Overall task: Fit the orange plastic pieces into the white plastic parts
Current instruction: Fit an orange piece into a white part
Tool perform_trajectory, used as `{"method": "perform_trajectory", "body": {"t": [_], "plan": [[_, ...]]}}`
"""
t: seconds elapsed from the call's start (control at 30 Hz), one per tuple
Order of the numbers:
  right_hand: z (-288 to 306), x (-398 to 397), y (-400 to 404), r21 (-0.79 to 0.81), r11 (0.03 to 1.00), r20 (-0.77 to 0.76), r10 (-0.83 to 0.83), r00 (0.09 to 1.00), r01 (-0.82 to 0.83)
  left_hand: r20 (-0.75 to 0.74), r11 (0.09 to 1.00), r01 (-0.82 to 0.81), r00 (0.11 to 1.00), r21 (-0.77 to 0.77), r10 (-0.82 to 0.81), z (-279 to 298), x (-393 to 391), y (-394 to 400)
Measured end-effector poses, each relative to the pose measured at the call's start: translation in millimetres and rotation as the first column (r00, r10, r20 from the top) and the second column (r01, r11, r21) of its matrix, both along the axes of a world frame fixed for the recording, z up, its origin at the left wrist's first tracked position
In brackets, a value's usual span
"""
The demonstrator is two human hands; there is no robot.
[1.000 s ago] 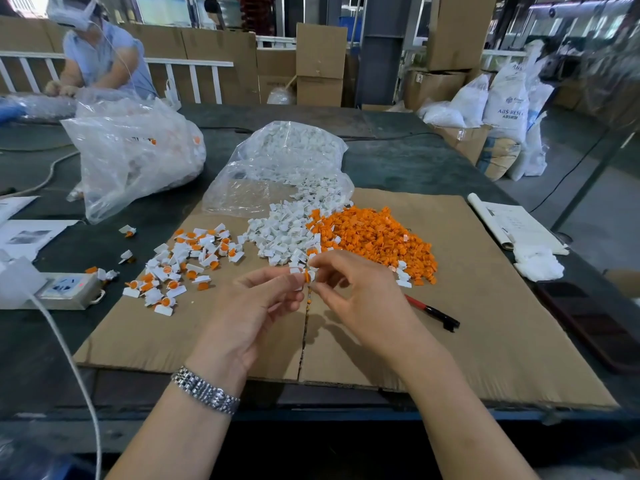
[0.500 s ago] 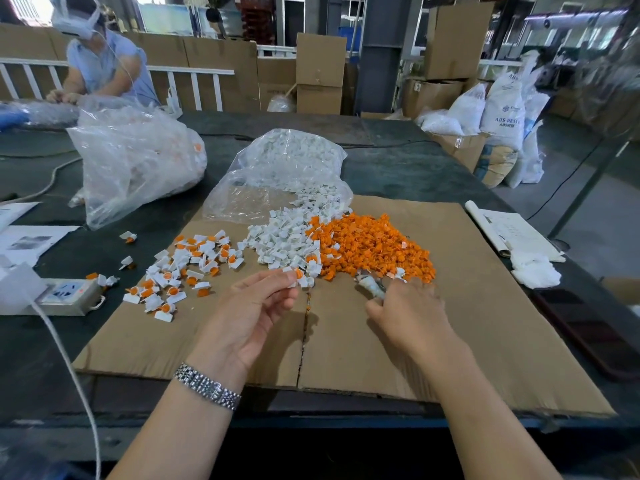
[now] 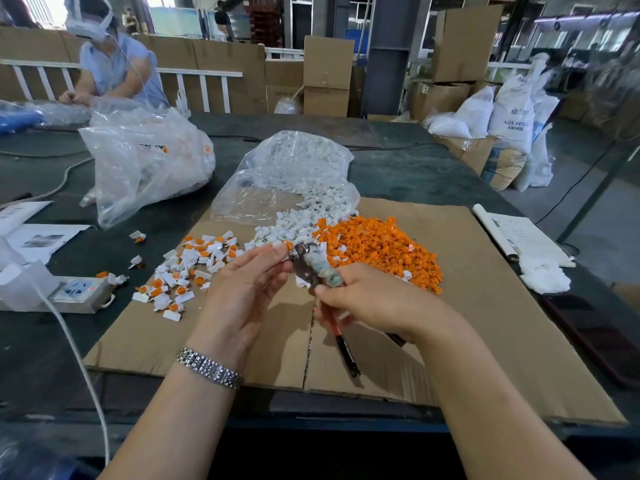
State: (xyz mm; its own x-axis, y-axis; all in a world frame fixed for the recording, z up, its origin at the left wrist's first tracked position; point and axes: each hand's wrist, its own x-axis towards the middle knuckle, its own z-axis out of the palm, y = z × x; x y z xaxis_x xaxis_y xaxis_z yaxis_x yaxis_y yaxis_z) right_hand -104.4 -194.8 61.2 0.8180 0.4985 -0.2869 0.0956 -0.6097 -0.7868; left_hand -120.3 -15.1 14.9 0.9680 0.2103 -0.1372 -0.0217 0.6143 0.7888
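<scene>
Head view: the left hand (image 3: 242, 289) pinched a small white plastic part with an orange plastic piece (image 3: 288, 244) in it, at twelve o'clock of the palm. The right hand (image 3: 374, 299) gripped red-handled metal pliers (image 3: 311, 263) (jaw tips blurred) beside it. Pressing seemed in hand; next, a careful squeeze. One heap of loose orange pieces (image 3: 384, 247), one of white parts (image 3: 294, 230), both uncountable; finished ones (image 3: 187, 268) lay at ten o'clock.

A single head-worn, wide-angle view looks forward and down. It sits close above the flat brown cardboard sheet (image 3: 485, 306). Stacked boxes stand far behind.
</scene>
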Motion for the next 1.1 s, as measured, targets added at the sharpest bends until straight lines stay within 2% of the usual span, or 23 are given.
{"method": "perform_trajectory", "body": {"t": [0.13, 0.3, 0.47, 0.63, 0.9, 0.97, 1.0, 1.1], "plan": [[-1, -4, 3, 0.045, 0.999, 0.012, 0.002, 1.0, -0.002, -0.01, 0.999, -0.032, 0.999, 0.041, 0.032, 0, -1, 1], [-6, -6, 8, -0.073, 0.997, 0.141, 0.048, 0.989, -0.038, -0.029, 0.994, -0.053, 0.998, 0.097, 0.056, -2, -1, 0], [-15, -11, 20, -0.019, 1.0, 0.142, -0.002, 0.99, 0.005, -0.042, 0.987, -0.071, 0.996, 0.147, 0.078, -4, -1, -2], [-27, -11, 26, -0.136, 0.986, 0.366, -0.042, 0.93, 0.098, -0.061, 0.976, -0.099, 0.992, 0.196, 0.113, -7, -3, -3], [-44, -2, 21, -0.157, 0.979, 0.383, -0.063, 0.922, 0.133, -0.076, 0.971, -0.107, 0.989, 0.212, 0.125, -14, 2, -4], [-51, 1, 9, -0.207, 0.967, 0.382, -0.059, 0.922, 0.147, -0.081, 0.92, -0.16, 0.976, 0.359, 0.202, -21, 4, 4], [-56, 3, 0, -0.254, 0.953, 0.403, -0.052, 0.914, 0.166, -0.078, 0.861, -0.201, 0.96, 0.467, 0.267, -26, 5, 10], [-72, 10, -32, -0.461, 0.858, 0.482, 0.028, 0.876, 0.226, -0.039, 0.61, -0.285, 0.886, 0.739, 0.461, -37, 12, 35]]}}
